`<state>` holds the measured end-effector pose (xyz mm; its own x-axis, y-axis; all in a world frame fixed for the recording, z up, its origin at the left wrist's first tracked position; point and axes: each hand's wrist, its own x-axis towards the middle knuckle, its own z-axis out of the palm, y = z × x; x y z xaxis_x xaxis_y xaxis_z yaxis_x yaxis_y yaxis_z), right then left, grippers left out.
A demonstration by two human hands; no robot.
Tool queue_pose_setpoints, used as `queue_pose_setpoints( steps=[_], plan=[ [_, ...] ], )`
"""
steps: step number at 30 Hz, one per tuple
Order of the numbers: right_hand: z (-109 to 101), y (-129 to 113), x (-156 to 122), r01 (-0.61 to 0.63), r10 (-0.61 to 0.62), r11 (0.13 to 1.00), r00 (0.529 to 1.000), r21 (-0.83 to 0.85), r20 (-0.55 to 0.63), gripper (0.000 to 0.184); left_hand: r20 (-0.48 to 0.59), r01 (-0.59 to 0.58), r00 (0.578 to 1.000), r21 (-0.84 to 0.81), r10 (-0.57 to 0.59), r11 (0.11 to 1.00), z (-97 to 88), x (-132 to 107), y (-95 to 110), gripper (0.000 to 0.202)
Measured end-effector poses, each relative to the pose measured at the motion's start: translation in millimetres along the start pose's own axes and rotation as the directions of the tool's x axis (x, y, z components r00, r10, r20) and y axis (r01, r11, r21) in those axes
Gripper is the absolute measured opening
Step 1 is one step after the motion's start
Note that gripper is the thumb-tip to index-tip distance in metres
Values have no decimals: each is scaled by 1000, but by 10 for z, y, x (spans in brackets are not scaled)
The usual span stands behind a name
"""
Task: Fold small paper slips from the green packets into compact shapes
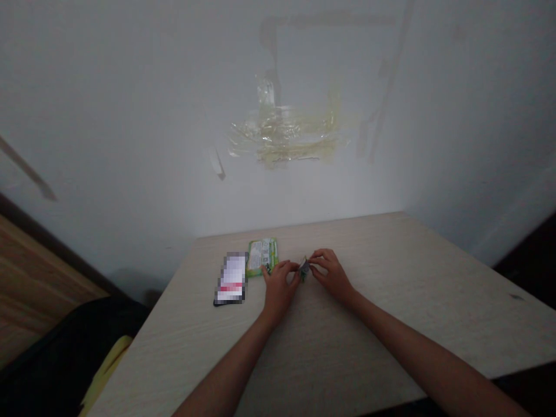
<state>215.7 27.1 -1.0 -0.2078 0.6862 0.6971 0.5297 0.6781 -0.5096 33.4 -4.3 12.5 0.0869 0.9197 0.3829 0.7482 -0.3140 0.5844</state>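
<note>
Between my two hands is a small grey and green piece (303,268), standing just above the table top; it is too small and blurred for me to tell its kind. My left hand (278,288) pinches its left side with thumb and fingertips. From the right, the fingers of my right hand (333,277) pinch its upper edge. A flat green and white printed packet (262,255) lies right behind my left hand, whose fingers cover its lower right corner.
A phone (231,278) with a blurred-out screen lies left of the packet. The pale wooden table (182,341) meets a wall (165,145) with old clear tape (286,133) on it. Dark and yellow cloth (108,365) is beside the table's left edge.
</note>
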Motion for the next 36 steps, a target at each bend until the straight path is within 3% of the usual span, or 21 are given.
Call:
queue_pose_setpoints(
  steps=[12, 18, 23, 31, 36],
  plan=[
    [49, 26, -51, -80, 70, 995, 985, 58, 155, 19, -21, 102, 994, -183, -108, 978, -31, 6, 13, 15],
    [-2, -3, -25, -126, 121, 990, 990, 65, 66, 17, 1, 124, 992, -207, -126, 970, -57, 6, 51, 16],
    [6, 37, -30, -177, 174, 962, 984, 207, 31, 19, -9, 97, 995, -220, -101, 971, -69, -3, 62, 15],
    [23, 119, -71, -287, 286, 924, 957, 252, 43, 22, -9, 60, 998, -134, -62, 989, -29, -9, -10, 12],
    [2, 151, -64, -279, 273, 909, 960, 309, 63, 19, 19, 52, 999, -103, -50, 993, -39, -13, -19, 11]
  ],
)
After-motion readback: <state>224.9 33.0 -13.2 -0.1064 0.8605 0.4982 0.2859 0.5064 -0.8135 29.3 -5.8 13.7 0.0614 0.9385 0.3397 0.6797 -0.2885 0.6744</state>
